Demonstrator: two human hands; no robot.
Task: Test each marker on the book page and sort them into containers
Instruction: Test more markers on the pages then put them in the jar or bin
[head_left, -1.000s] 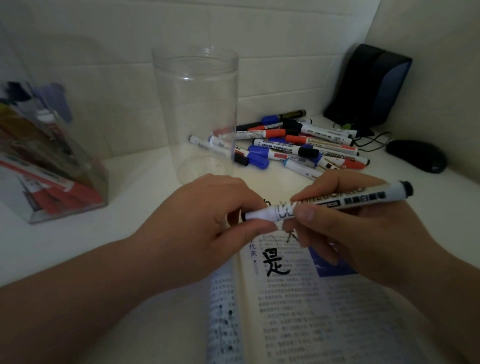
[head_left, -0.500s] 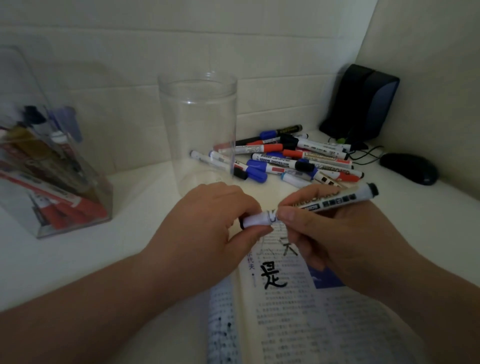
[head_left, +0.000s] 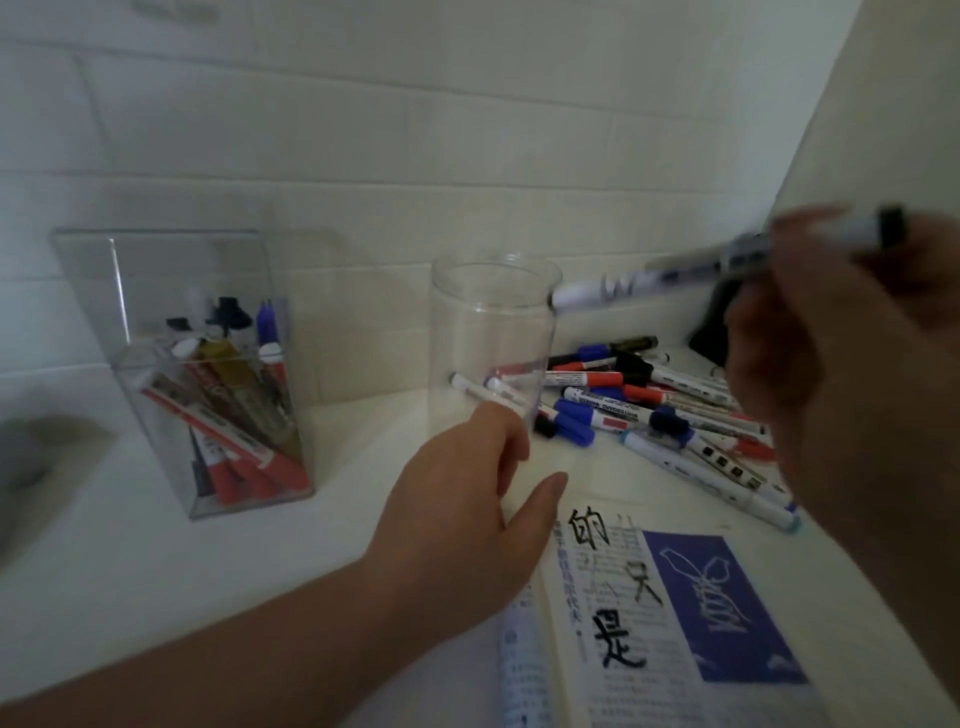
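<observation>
R hand (head_left: 857, 364) grasps marker (head_left: 675, 275), white end at jar (head_left: 493, 338) rim. L hand (head_left: 467, 509) relaxed, holding nothing. Box (head_left: 208, 389), left, part-filled; jar empty; pile (head_left: 675, 410), far right, prob. untested on book (head_left: 649, 623).

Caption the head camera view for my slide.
Right hand holds a marker at the rim of the clear jar; left hand open.

Clear glossy plastic jar (head_left: 493, 343) centre frame; clear glossy acrylic-looking box (head_left: 156, 291) at left; matt printed paper book page (head_left: 675, 649) lower right; smooth plastic marker barrels (head_left: 675, 415); smooth white tabletop (head_left: 156, 561).
</observation>
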